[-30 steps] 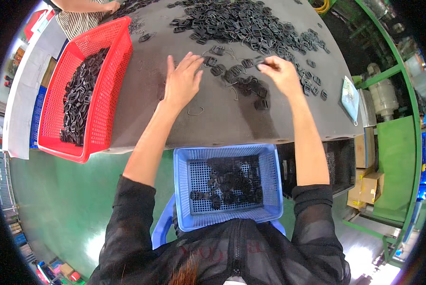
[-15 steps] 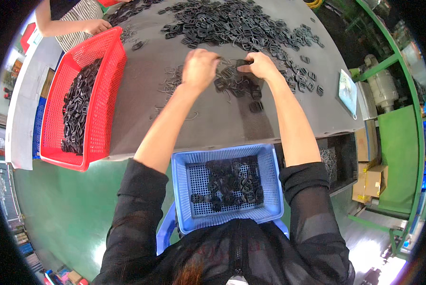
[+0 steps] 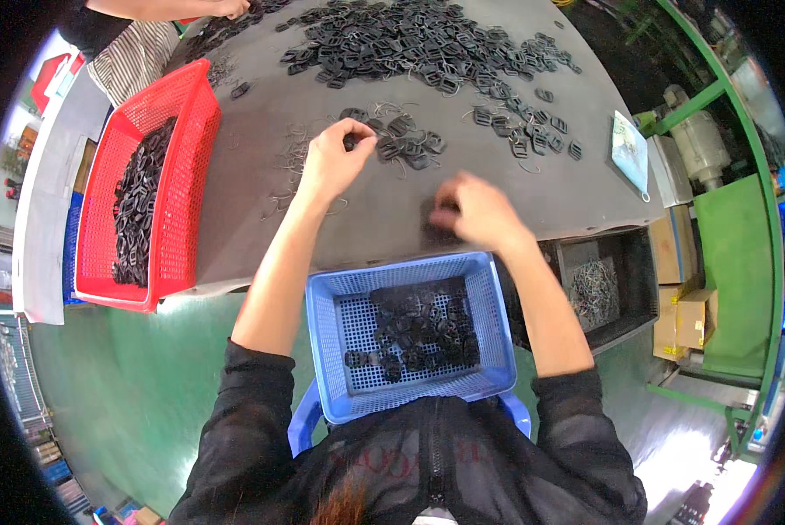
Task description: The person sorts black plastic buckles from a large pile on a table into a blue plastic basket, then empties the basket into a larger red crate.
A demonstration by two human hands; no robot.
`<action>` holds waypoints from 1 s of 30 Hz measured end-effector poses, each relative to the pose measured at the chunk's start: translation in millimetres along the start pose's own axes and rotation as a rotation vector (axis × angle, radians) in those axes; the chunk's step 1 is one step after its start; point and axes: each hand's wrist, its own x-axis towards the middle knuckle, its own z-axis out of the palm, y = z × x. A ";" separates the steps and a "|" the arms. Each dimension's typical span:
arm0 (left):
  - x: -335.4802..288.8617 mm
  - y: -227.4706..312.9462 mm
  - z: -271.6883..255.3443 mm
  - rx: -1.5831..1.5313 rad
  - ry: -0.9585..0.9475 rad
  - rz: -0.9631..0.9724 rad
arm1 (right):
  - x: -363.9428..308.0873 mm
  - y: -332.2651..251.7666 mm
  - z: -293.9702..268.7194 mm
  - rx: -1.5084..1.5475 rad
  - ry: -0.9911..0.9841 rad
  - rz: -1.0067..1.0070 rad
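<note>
My left hand (image 3: 329, 162) is closed in a pinch round a black plastic buckle (image 3: 350, 142), at the left end of a small cluster of black buckles (image 3: 412, 144) with thin wire hooks among them. My right hand (image 3: 481, 213) is over the near part of the grey table, right of the middle. Motion smears its fingers, so whatever they hold does not show. Below, against the table's front edge, a blue mesh basket (image 3: 320, 346) holds a heap of black buckles (image 3: 423, 337). Loose wire hooks (image 3: 294, 162) lie on the table beside my left wrist.
A large heap of buckles (image 3: 392, 39) covers the far table. A red basket (image 3: 202, 166) of black pieces stands at the left, near another person's hand (image 3: 231, 8). A blue face mask (image 3: 630, 153) lies at the right edge, above a dark bin (image 3: 644, 276) of wire pieces.
My right hand has drawn back from the small cluster toward the blue basket. My left hand has moved slightly left and nearer. The other person's hand has moved farther away.
</note>
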 end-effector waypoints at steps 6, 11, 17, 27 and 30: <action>1.0 -17.6 23.2 0.387 0.069 0.390 | 14.7 -29.0 -14.2 0.271 -0.055 -0.300; 0.3 -9.6 22.3 0.159 0.173 0.354 | 109.2 4.9 -24.9 0.026 0.407 -0.282; 11.0 -26.4 -43.7 -1.237 0.026 -0.519 | 137.1 8.3 -21.3 -0.277 0.180 -0.274; 80.1 -30.6 -15.1 0.514 -0.133 0.012 | 150.2 17.5 -15.0 0.507 0.083 -0.103; 85.8 -26.0 -25.3 0.604 -0.207 -0.042 | 156.0 -16.2 -9.5 -0.031 0.057 -0.050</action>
